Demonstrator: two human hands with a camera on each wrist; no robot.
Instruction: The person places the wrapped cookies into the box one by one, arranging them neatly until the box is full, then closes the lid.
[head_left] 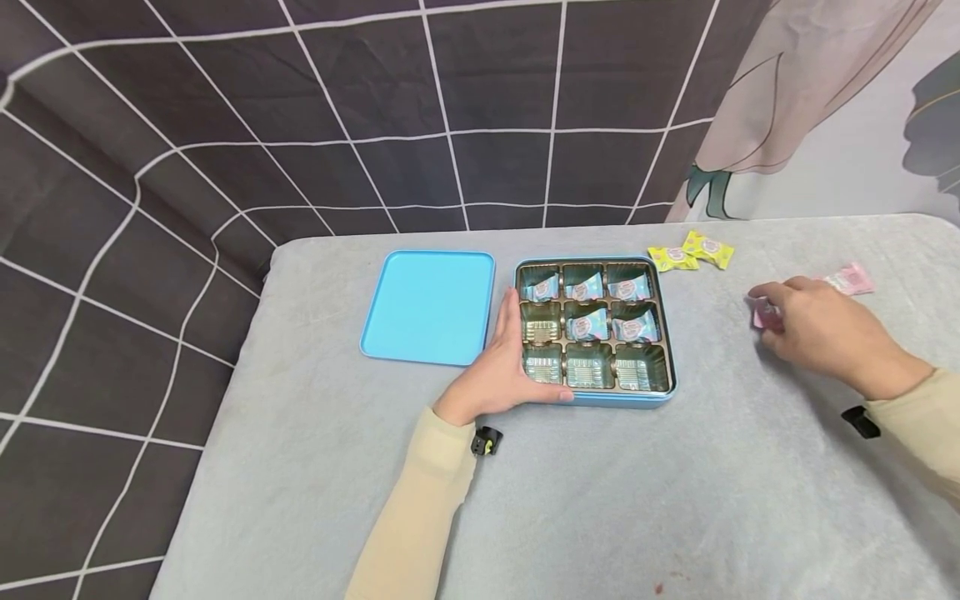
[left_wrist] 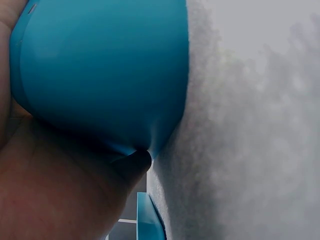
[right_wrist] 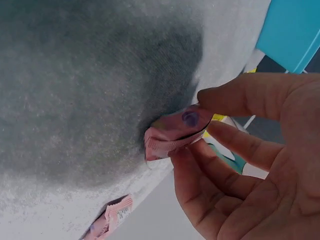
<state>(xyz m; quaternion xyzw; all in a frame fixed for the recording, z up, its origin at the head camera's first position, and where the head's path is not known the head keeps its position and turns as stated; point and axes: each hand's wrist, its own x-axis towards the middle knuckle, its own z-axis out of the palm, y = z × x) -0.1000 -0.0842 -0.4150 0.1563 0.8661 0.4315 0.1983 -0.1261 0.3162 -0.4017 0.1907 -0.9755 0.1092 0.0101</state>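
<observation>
A blue square box (head_left: 626,400) with a gold divided tray holds several blue-wrapped candies (head_left: 588,325) in its back and middle rows. The middle row's left compartment and the whole front row hold no candy. My left hand (head_left: 495,371) rests on the box's front left corner, fingers straight along the left side and thumb along the front wall. To the right of the box, my right hand (head_left: 832,337) pinches a pink-wrapped candy (right_wrist: 177,131) between thumb and fingertips, close over the tabletop. Another pink-wrapped candy (head_left: 850,279) lies just behind this hand.
A blue lid (head_left: 429,307) lies flat to the left of the box. Two yellow-wrapped candies (head_left: 690,252) sit at the box's back right corner. Grey cloth (head_left: 300,400) covers the table, and a dark gridded curtain (head_left: 360,108) hangs behind it.
</observation>
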